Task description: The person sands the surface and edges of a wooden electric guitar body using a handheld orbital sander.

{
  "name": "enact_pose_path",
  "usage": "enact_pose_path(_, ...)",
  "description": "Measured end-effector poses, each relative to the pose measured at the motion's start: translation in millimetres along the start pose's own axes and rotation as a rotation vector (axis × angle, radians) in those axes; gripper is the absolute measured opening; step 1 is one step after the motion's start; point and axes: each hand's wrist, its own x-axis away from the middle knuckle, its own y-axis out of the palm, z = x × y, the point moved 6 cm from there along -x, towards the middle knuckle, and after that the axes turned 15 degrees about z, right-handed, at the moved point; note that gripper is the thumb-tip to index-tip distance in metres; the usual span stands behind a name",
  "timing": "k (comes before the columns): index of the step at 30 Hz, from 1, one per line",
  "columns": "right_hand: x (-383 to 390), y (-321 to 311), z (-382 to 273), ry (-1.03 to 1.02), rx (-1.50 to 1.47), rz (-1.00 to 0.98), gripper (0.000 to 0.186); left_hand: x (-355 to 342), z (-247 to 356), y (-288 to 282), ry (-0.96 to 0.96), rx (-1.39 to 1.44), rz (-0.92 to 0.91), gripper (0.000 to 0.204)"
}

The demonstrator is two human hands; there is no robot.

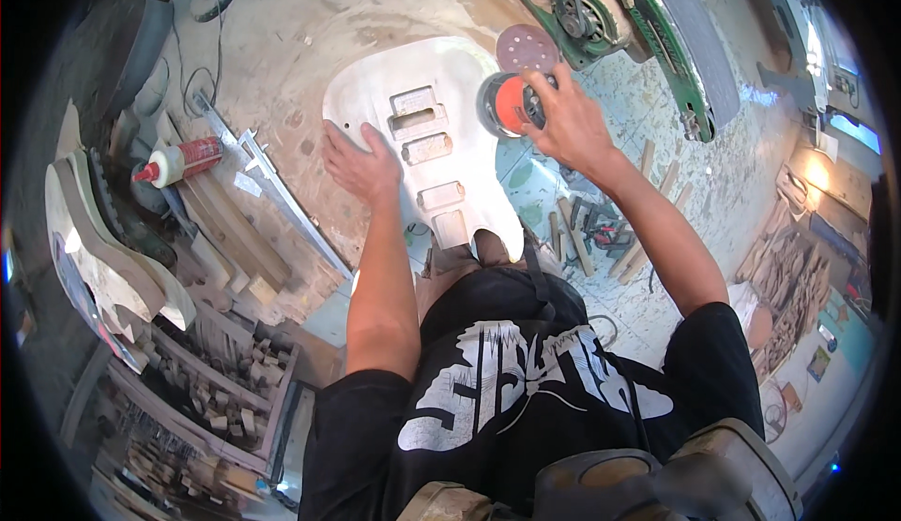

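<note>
An unpainted, pale electric guitar body with several routed pockets is in front of me, its horned end toward my lap. My left hand holds it by the left edge, with the thumb on the face and the fingers along the rim. In my right hand is an orange and black orbital sander, gripped from the right side. The sander's round pad is against the body's right edge; the exact contact is partly hidden. Just beyond the sander, a round, reddish sanding disc with holes shows.
A green belt-driven machine stands at the far right. On the left are a glue bottle with a red cap, a long metal bar clamp, wooden strips and cut guitar-shaped pieces. Wood offcuts lie on the right floor.
</note>
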Motion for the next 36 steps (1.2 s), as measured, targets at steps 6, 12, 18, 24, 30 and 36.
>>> enact_pose_path(6, -5.6, -5.9, 6.1, 0.056, -0.023, 0.027, 0.072, 0.5, -0.3, 0.9, 0.013, -0.032, 0.015, 0.073)
enact_pose_path(12, 2.1, 1.1, 5.8, 0.030, -0.005, -0.014, 0.068, -0.3, 2.7, -1.6, 0.007, -0.014, 0.011, 0.073)
enact_pose_path(18, -0.7, -1.6, -1.7, 0.043, -0.065, 0.004, 0.069, -1.2, 3.2, -1.7, 0.035, 0.005, 0.018, 0.072)
enact_pose_path(24, 4.6, 0.9, -3.4, 0.001, -0.039, 0.028, 0.066, -1.0, 3.2, -2.6, 0.017, -0.004, -0.003, 0.072)
enact_pose_path(30, -1.4, -1.2, 9.2, 0.058, -0.040, 0.047, 0.066, -1.4, 2.8, -0.1, 0.048, 0.012, 0.010, 0.073)
enact_pose_path(36, 7.1, 0.0, -10.3, -0.014, -0.049, -0.012, 0.067, -1.2, 0.5, -1.7, 0.038, 0.022, 0.005, 0.072)
